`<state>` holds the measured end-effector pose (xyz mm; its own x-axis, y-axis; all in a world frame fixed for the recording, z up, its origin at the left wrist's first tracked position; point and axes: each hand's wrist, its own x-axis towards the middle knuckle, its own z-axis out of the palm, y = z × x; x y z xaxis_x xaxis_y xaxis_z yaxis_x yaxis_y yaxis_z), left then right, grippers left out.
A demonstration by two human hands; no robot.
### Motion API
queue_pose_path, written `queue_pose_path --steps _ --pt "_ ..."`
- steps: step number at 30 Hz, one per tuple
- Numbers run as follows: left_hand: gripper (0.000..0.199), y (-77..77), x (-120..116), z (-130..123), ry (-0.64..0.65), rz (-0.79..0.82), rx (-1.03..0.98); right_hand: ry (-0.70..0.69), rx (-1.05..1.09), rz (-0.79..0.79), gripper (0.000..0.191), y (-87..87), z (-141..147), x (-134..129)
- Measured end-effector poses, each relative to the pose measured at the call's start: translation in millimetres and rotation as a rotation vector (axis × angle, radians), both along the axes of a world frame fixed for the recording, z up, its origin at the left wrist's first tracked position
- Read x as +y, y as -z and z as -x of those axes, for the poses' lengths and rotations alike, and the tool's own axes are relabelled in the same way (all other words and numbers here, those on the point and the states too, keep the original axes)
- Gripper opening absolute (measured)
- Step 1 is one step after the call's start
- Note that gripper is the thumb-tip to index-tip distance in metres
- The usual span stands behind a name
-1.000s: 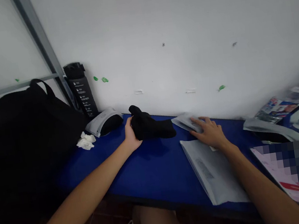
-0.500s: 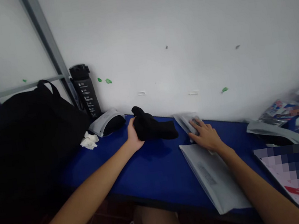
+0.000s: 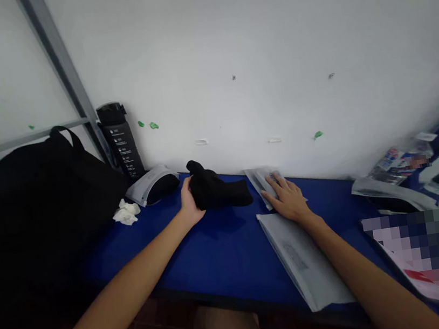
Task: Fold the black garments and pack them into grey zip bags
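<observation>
Blue tabletop [image 3: 215, 252], bunched black sock [image 3: 215, 192]

Left forearm [image 3: 111, 294] and right forearm [image 3: 365, 274] reaching forward and inward from the lower corners, both bare. Left hand [image 3: 189, 204] turned on edge, thumb upward, fingers mostly hidden; right hand [image 3: 284, 199] flat, palm down, fingers lightly spread.

I find the printed sheet [image 3: 420, 283] largely pixelated, the folds of the black sock [image 3: 217, 192] lost in darkness, and the small print on the water bottle [image 3: 121, 145] illegible.
</observation>
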<state>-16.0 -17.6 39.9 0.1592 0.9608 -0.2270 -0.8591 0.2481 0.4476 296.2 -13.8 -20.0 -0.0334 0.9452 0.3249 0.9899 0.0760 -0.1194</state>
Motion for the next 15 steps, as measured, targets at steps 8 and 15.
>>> queue_pose_path --steps 8,15 --pt "0.024 2.2 1.4 2.9 -0.006 -0.024 -0.001 -0.043 -0.014 -0.005 0.067 -6.0 3.9 4.7" --pt "0.025 3.0 1.5 5.9 -0.011 -0.029 0.017 0.028 -0.070 0.008 0.066 -29.3 17.9 18.3"
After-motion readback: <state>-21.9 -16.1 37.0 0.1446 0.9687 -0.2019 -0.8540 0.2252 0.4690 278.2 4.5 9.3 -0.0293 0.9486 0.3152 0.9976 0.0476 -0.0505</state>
